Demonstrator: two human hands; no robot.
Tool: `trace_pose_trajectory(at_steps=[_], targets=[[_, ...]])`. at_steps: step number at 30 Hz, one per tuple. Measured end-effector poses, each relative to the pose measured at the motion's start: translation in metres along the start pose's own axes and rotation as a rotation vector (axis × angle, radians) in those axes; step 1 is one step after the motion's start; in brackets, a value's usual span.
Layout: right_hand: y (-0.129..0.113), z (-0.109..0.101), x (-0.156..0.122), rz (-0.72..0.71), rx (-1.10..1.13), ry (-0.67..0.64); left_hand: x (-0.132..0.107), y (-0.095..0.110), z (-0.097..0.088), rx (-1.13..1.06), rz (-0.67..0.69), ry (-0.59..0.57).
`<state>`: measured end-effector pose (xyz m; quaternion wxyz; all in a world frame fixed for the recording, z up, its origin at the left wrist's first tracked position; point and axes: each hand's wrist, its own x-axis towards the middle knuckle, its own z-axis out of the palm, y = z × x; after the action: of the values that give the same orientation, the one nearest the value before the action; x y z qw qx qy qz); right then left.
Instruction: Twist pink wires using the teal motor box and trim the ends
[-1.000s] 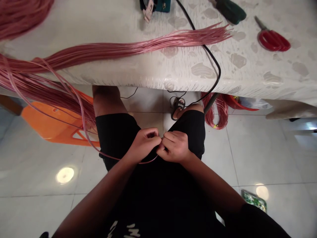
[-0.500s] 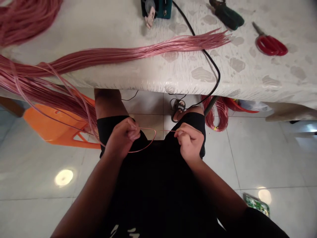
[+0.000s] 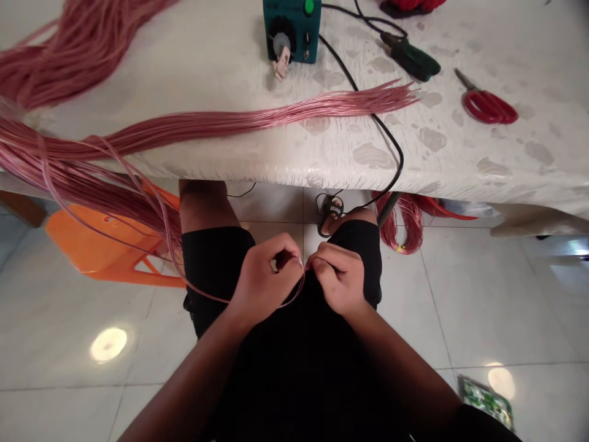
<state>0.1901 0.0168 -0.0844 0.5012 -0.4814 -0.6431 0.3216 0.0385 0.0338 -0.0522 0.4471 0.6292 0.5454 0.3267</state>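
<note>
In front of my lap both hands are pinched close together over a thin pink cord. My left hand is closed on it between thumb and forefinger, and a small loop of the cord curves below the fingers. Nearly touching it, my right hand pinches at the same cord; the tip is hidden in the fingers. The cord runs left past my wrist to a hanging bundle of pink cords. Another bundle of pink cords lies along the table's front edge, its cut ends at the right.
A teal machine with a white clip stands on the table. Right of it are a black cable, a green-handled tool and red scissors. Below are an orange stool and a pink cord coil.
My hands have come together, the left moving right, and the gap between them has nearly closed. The cord loop is smaller. The view has tilted up slightly, showing more of the machine.
</note>
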Motion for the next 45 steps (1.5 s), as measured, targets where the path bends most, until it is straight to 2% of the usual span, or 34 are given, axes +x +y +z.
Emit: trace_pose_trajectory(at_steps=[4,7,14,20,26,29,32,34,36,40,45], targets=[[0.0,-0.001,0.001,-0.023,-0.015,0.024,0.003,0.013,0.008,0.138,0.042,-0.071],[0.002,-0.004,0.001,0.032,0.025,0.042,0.002,0.012,0.009,0.141,0.051,-0.101],[0.012,-0.006,0.0,0.316,0.3,0.216,-0.009,-0.003,0.011,-0.033,-0.027,-0.087],[0.019,-0.006,0.002,0.359,0.425,0.3,-0.018,-0.014,0.014,-0.155,-0.08,-0.155],[0.025,-0.011,-0.001,0.323,0.509,0.221,-0.022,-0.01,0.012,-0.194,-0.104,-0.086],[0.026,-0.013,-0.005,0.289,0.466,0.051,-0.023,-0.01,0.009,-0.168,-0.096,-0.008],[0.021,-0.011,-0.009,0.152,0.377,-0.137,-0.024,-0.01,0.008,-0.125,-0.067,0.062],[0.016,-0.007,-0.011,0.063,0.345,-0.193,-0.024,-0.008,0.008,-0.091,-0.055,0.073],[0.01,-0.001,-0.011,0.036,0.326,-0.198,-0.023,-0.006,0.008,-0.07,-0.048,0.054],[0.003,0.008,-0.008,0.081,0.37,-0.136,-0.024,-0.003,0.008,-0.072,-0.041,-0.031],[0.002,0.003,-0.004,0.138,0.471,-0.092,-0.026,-0.005,0.004,-0.065,-0.052,-0.123]])
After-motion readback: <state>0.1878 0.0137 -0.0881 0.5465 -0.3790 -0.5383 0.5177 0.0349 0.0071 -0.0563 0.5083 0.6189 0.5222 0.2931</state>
